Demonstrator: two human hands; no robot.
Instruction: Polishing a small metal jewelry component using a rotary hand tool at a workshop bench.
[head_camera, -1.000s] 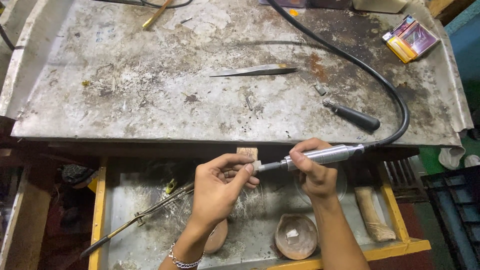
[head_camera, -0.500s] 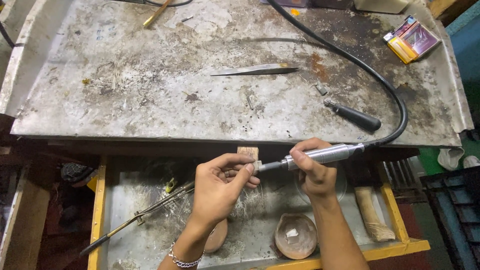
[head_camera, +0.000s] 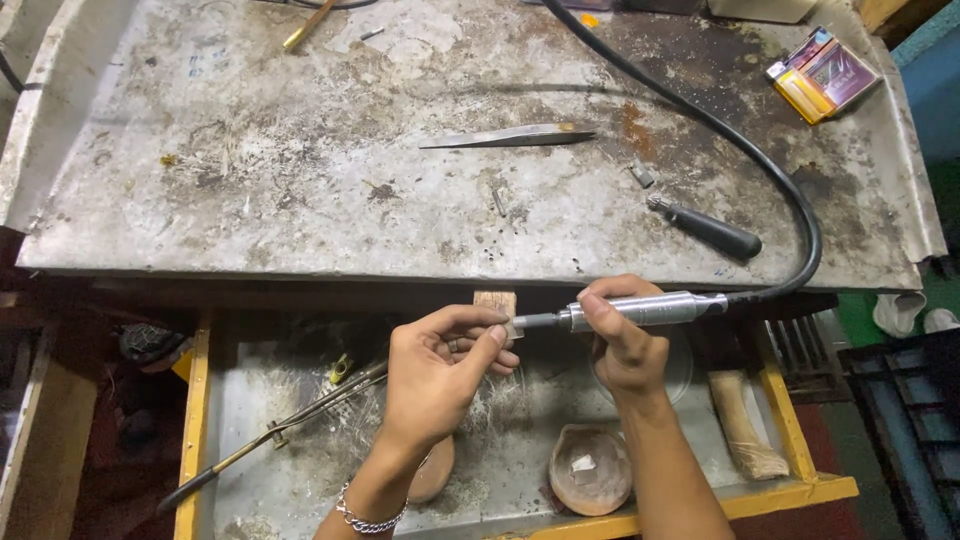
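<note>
Below the scratched metal workbench (head_camera: 300, 170), the open drawer (head_camera: 195, 400) with yellow rims sits close to you, holding a shell dish (head_camera: 590, 470) and long tongs (head_camera: 270, 440). Your left hand (head_camera: 435, 375) pinches a small metal piece (head_camera: 512, 328) with fingers together, against a wooden peg (head_camera: 495, 300) at the bench edge. Your right hand (head_camera: 620, 340) is clamped around the silver rotary handpiece (head_camera: 650, 310), its tip touching the piece. Farther away, tweezers (head_camera: 510, 136) lie on open bench, and a yellow and purple packet (head_camera: 822, 75) rests near the right corner.
</note>
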